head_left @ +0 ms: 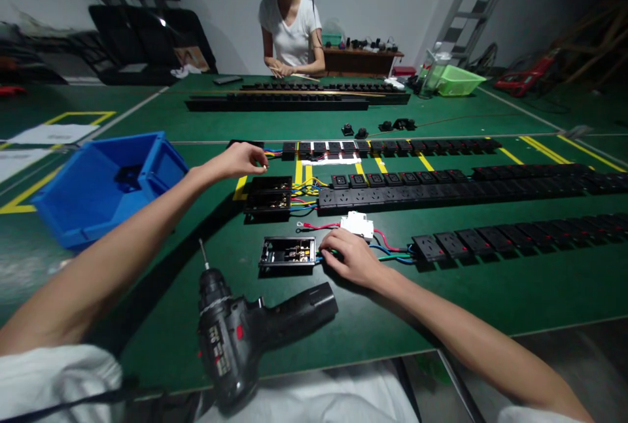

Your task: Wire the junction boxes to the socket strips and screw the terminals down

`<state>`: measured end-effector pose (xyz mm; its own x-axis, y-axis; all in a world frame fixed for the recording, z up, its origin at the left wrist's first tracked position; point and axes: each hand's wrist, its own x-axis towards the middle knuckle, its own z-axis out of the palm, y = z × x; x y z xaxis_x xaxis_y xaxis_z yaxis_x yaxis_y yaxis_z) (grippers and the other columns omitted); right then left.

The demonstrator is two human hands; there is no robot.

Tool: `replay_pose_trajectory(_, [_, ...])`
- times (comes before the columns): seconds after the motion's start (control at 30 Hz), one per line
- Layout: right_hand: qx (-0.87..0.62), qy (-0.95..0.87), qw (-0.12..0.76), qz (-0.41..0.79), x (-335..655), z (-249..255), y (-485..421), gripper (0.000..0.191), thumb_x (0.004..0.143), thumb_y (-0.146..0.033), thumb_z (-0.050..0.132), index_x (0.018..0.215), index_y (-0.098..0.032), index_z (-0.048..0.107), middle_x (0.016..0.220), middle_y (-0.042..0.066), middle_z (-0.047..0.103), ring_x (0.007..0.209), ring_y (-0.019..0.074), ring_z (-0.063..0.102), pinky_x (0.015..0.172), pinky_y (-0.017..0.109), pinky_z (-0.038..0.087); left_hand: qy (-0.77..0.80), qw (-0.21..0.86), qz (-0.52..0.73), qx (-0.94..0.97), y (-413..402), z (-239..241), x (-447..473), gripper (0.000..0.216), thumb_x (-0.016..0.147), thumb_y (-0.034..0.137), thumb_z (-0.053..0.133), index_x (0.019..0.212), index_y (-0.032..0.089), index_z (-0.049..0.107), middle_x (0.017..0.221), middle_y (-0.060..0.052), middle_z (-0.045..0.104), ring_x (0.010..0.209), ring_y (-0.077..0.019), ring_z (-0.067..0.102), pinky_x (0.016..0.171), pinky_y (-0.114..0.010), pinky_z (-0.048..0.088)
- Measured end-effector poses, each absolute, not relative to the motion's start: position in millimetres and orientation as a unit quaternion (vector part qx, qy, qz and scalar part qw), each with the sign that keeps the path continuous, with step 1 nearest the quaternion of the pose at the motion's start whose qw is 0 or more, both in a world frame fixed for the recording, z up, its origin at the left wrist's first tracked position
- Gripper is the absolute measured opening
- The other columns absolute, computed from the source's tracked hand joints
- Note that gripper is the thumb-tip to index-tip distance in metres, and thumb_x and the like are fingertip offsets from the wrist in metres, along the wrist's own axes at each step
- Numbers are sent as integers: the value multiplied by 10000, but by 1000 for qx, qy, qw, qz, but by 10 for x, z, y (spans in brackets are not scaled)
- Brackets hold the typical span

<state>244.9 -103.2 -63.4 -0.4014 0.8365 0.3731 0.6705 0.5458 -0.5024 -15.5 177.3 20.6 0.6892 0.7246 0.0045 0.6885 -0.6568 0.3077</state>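
My left hand (238, 160) hovers over the black terminal boxes (267, 197), thumb and forefinger pinched; a tiny light speck shows at the fingertips, too small to name. My right hand (350, 256) rests low over the table, its fingers closed round the blue and green wires (321, 254) where they enter a small open black box (287, 253) with brass terminals inside. Beside that hand lies a white breaker-like block (357, 225) on red wires, one ending in a ring lug (301, 225). The wires run right to a row of black sockets (458, 244).
A cordless drill (235, 331) lies at the front edge, bit pointing away. At left stands a blue bin (108, 187). More socket strips (402, 194) stretch across the green table (196, 129). Opposite sits a person (292, 31); a green basket (458, 81) is at back right.
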Motion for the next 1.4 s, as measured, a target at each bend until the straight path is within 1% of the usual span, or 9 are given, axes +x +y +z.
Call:
replay_pose_trajectory(0.1, [-456, -825, 303, 139, 2443, -631, -1030, 102, 931, -199, 498, 969, -159, 584, 969, 68, 584, 935, 165, 535, 838, 291, 441, 423, 130, 37, 896, 1635, 228, -582, 333, 771, 393, 627, 979, 136, 671, 861, 0, 718, 747, -120, 579, 693, -215, 421])
replay_pose_trajectory(0.3, [-452, -826, 305, 140, 2448, -644, -1028, 102, 934, -199, 490, 959, -157, 579, 961, 72, 580, 929, 166, 532, 833, 294, 441, 423, 161, -21, 891, 1262, 1, -1047, 291, 773, 412, 645, 919, 161, 666, 809, 23, 720, 698, -122, 583, 661, -201, 429])
replay_pose_trajectory(0.57, [-452, -827, 303, 141, 2443, -640, -1026, 107, 940, -203, 483, 960, -156, 577, 963, 70, 580, 929, 165, 528, 837, 295, 443, 410, 167, -26, 896, 941, -220, -1003, 273, 799, 403, 586, 907, 163, 659, 815, -10, 706, 715, -148, 585, 678, -220, 416])
replay_pose_trajectory(0.77, [-450, -827, 306, 142, 2440, -643, -1024, 111, 939, -202, 477, 961, -156, 576, 959, 74, 578, 924, 166, 529, 831, 298, 443, 402, 128, -4, 907, 852, -44, -942, 270, 805, 402, 575, 914, 172, 664, 857, -38, 687, 740, -171, 587, 669, -239, 405])
replay_pose_trajectory(0.9, [-450, -826, 307, 147, 2444, -650, -1023, 117, 941, -206, 472, 962, -156, 576, 959, 75, 580, 920, 168, 529, 829, 301, 443, 369, 114, 27, 922, 583, 88, -744, 251, 857, 393, 534, 967, 191, 635, 954, -48, 663, 804, -173, 588, 732, -263, 427])
replay_pose_trajectory(1.07, [-450, -821, 315, 154, 2440, -641, -1029, 122, 942, -206, 468, 999, -161, 565, 968, 74, 586, 926, 169, 537, 830, 302, 447, 249, 181, 81, 948, 54, 183, -269, 242, 934, 387, 494, 1033, 207, 623, 982, -50, 645, 855, -167, 603, 771, -270, 459])
replay_pose_trajectory(1.2, [-448, -807, 350, 157, 2433, -598, -1046, 160, 941, -213, 478, 1081, -167, 541, 1015, 80, 593, 966, 178, 540, 856, 321, 450, 187, 248, 106, 945, -216, 190, 85, 226, 963, 321, 476, 1115, 221, 610, 1026, -50, 640, 927, -164, 609, 810, -267, 467])
replay_pose_trajectory(1.3, [-430, -793, 401, 158, 2428, -568, -1059, 201, 936, -224, 507, 1129, -176, 530, 1038, 83, 598, 976, 182, 549, 859, 328, 454, 166, 295, 125, 933, -298, 156, 273, 242, 953, 308, 516, 1169, 213, 569, 1007, -42, 648, 880, -150, 614, 774, -257, 475])
replay_pose_trajectory(1.4, [-410, -784, 440, 152, 2431, -561, -1067, 171, 925, -200, 521, 1093, -175, 540, 999, 72, 609, 934, 169, 563, 825, 319, 457, 151, 329, 143, 921, -330, 104, 388, 218, 937, 299, 553, 1128, 194, 564, 959, -34, 648, 839, -142, 611, 740, -252, 472])
